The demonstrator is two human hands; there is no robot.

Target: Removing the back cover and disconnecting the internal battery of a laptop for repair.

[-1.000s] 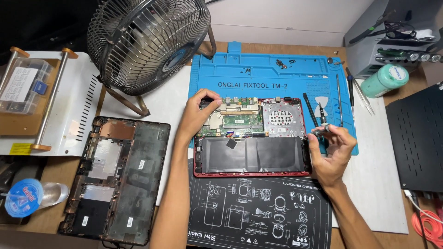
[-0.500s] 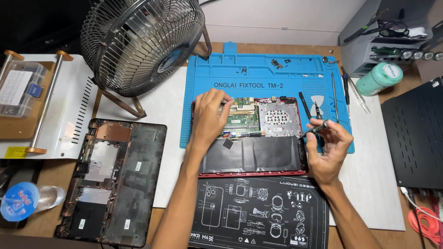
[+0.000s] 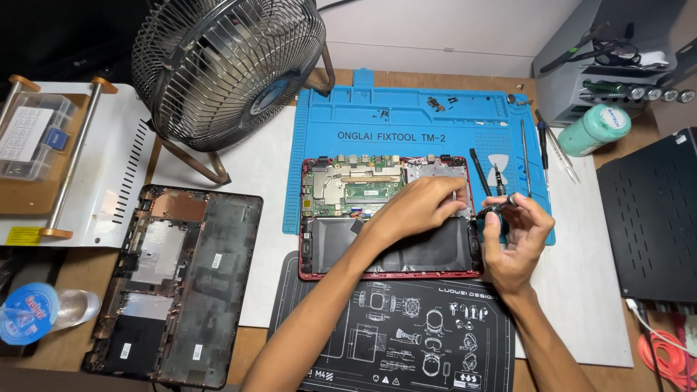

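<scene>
Looking down from head view: opened red laptop [image 3: 392, 218] on blue repair mat [image 3: 406, 123], long axis left-right. My left hand [image 3: 417, 209] rests fingertips on its right board area, holding nothing. My right hand [image 3: 517, 236] pinches a small screwdriver [image 3: 494, 210] just beside the laptop's right edge, the nearer hand.

Two bare forearms come up from the lower edge of the view, with no sleeves, gloves, watch or bands on either. The left hand [image 3: 417, 210] and the right hand [image 3: 517, 239] are both uncovered, and the fingers [image 3: 443, 190] carry no rings that can be made out. The nails are short and plain.
</scene>
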